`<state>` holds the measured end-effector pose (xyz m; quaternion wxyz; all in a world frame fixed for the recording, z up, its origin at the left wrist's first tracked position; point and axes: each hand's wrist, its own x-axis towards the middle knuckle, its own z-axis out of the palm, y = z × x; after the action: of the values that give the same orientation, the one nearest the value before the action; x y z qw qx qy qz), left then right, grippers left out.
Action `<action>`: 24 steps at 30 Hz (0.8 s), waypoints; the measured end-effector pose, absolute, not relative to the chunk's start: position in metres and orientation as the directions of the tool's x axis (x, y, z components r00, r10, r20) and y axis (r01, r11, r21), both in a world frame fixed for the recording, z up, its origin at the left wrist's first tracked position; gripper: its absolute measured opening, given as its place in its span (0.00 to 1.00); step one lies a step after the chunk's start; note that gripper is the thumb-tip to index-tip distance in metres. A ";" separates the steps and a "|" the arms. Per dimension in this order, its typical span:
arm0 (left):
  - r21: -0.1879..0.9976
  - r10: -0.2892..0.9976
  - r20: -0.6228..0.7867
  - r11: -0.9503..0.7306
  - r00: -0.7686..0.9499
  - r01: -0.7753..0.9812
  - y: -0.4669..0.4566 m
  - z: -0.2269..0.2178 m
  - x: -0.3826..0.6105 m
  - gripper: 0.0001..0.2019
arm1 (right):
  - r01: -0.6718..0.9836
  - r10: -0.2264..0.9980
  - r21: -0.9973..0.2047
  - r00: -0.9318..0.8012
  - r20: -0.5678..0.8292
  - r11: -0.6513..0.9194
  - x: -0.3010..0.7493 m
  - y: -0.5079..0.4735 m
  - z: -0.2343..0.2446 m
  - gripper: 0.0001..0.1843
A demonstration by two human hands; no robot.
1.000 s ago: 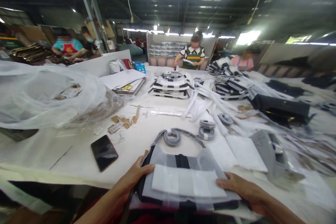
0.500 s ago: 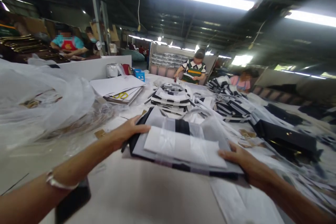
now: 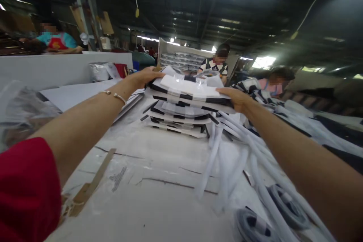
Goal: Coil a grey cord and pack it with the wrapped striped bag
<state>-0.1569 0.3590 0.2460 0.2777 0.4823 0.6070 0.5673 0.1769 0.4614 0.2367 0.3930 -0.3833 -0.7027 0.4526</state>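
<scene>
Both my arms reach far across the white table (image 3: 159,181). My left hand (image 3: 143,77) grips the left edge of a flat black-and-white striped bag wrapped in clear plastic (image 3: 190,90), thumb on top. My right hand (image 3: 236,99) grips its right edge. The bag hangs just over a stack of like striped bags (image 3: 178,119), and I cannot tell whether it touches the stack. A thin bracelet sits on my left wrist.
White strips (image 3: 227,151) and grey coiled straps (image 3: 255,227) lie at the right. Cardboard pieces (image 3: 90,185) lie near left. Clear plastic bags (image 3: 19,109) pile at the far left. White boards (image 3: 73,94) lie behind. Several people work at the far side.
Both hands carried the wrapped striped bag from the table's near edge forward and up to the stack of bags at the far middle. The camera moved forward with them.
</scene>
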 end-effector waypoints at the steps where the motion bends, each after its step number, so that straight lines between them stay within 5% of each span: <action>1: 0.961 0.909 0.172 -0.070 -0.379 0.268 0.371 0.221 -0.161 0.31 | 0.208 0.915 -0.948 -0.374 0.151 0.241 0.169 0.474 0.215 0.20; 5: 0.974 0.878 0.162 -0.069 -0.451 0.216 0.392 0.139 -0.177 0.33 | 0.251 0.963 -0.958 -0.259 0.070 0.137 0.153 0.497 0.155 0.33; 12: 0.885 0.748 0.462 -0.361 -0.475 0.293 0.357 0.130 -0.185 0.40 | 0.096 0.777 -0.802 -0.339 0.530 0.589 0.170 0.453 0.164 0.46; 17: 0.895 0.820 0.446 -0.399 -0.358 0.200 0.275 0.137 -0.158 0.42 | 0.209 0.661 -0.632 -0.336 0.671 0.747 0.205 0.369 0.158 0.49; 24: 0.953 0.802 0.299 -0.272 -0.517 0.129 0.130 0.099 -0.109 0.36 | 0.412 0.562 -0.403 -0.412 0.717 0.817 0.260 0.219 0.117 0.43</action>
<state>-0.1087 0.1298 0.0991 0.2489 0.4236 0.5494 0.6759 0.2603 0.2194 0.1172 0.4575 -0.2910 -0.8363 0.0818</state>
